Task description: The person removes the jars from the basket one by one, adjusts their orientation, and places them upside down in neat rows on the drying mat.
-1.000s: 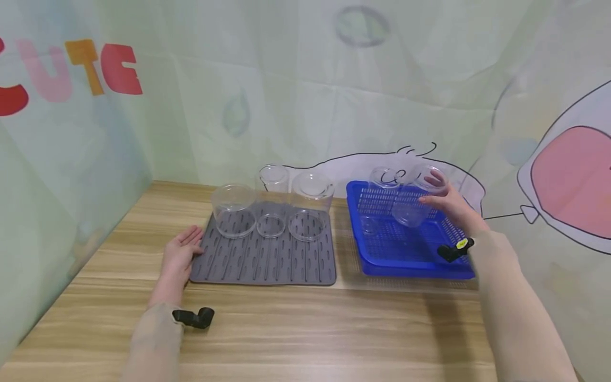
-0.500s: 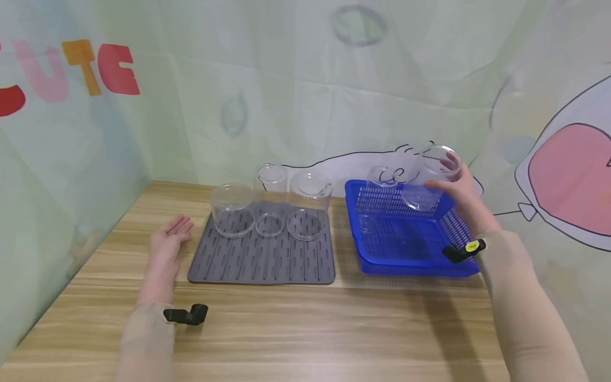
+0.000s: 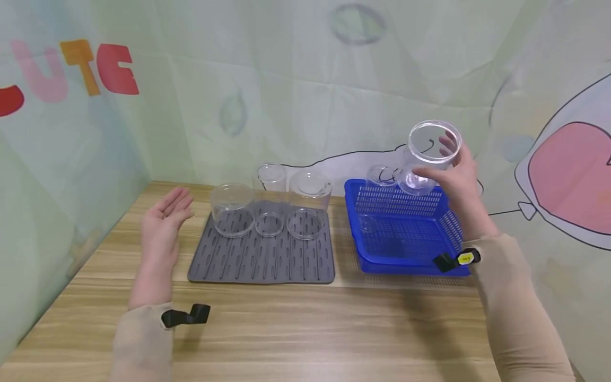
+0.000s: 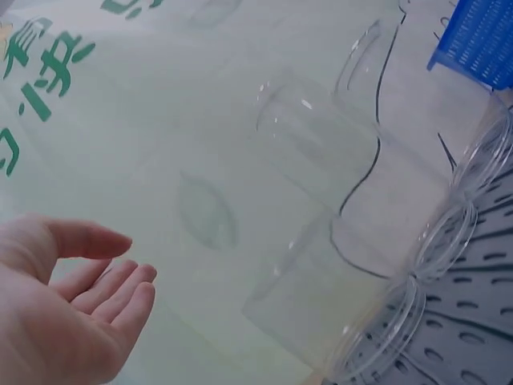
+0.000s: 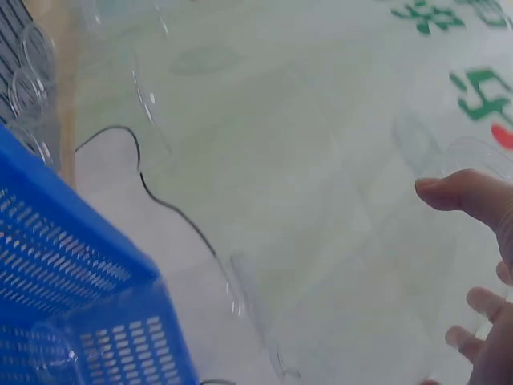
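Note:
My right hand (image 3: pixel 460 180) grips a wide clear cup (image 3: pixel 420 167) by its side, its thumb in front and fingers behind. The cup hangs tilted above the back of the blue basket (image 3: pixel 415 265), its round rim facing me. A slim clear cup (image 3: pixel 381 197) stands inside the basket at the back left. My left hand (image 3: pixel 162 228) is raised left of the grey ridged mat (image 3: pixel 262 265), palm up, fingers loosely extended, touching nothing. On the mat's back half stand a wide cup (image 3: pixel 232 209), a slim cup (image 3: pixel 270 199) and another wide cup (image 3: pixel 309 201).
A wooden table (image 3: pixel 286 329) bears the mat and basket. Behind them hangs a printed curtain (image 3: pixel 296 106), close to the basket's back edge. Black camera mounts (image 3: pixel 186 316) sit on both wrists. The clear cups show faintly against the curtain.
My right hand has lifted the wide cup up out of the basket and tipped its rim toward me. My left hand has left the mat's edge, moving left and upward.

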{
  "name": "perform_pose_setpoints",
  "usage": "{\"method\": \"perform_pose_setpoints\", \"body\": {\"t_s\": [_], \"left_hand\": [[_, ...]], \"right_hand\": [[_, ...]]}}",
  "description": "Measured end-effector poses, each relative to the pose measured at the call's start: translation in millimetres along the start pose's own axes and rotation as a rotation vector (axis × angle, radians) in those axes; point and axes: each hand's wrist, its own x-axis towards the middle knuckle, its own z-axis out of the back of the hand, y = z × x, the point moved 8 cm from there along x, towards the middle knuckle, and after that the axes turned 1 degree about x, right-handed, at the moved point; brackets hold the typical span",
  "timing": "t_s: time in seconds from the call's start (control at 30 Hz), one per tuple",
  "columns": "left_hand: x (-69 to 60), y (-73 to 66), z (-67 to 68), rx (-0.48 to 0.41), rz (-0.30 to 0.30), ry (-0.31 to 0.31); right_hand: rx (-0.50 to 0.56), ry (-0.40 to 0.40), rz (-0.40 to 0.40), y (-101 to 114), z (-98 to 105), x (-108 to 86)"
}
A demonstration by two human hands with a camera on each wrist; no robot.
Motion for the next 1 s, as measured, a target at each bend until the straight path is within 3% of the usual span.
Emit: {"method": "perform_pose_setpoints", "body": {"t_s": [0.2, 0.53, 0.7, 1.0], "left_hand": [[-12.5, -10.8, -25.2, 0.02, -0.056, 0.066], [-37.8, -22.4, -68.4, 0.104, -0.18, 0.218], [-45.4, -18.0, -88.3, 0.197, -0.185, 0.283], [-52.5, -2.2, -113.7, 0.355, -0.212, 0.419]], "right_hand": [[-0.058, -0.064, 0.113, 31.4, -11.0, -12.5], [-0.125, -0.064, 0.307, 70.0, -41.7, -43.0], [-0.179, -0.028, 0.403, 80.2, -69.9, -63.8], [-0.386, -0.011, 0.623, 86.6, -136.0, -109.9]]}}
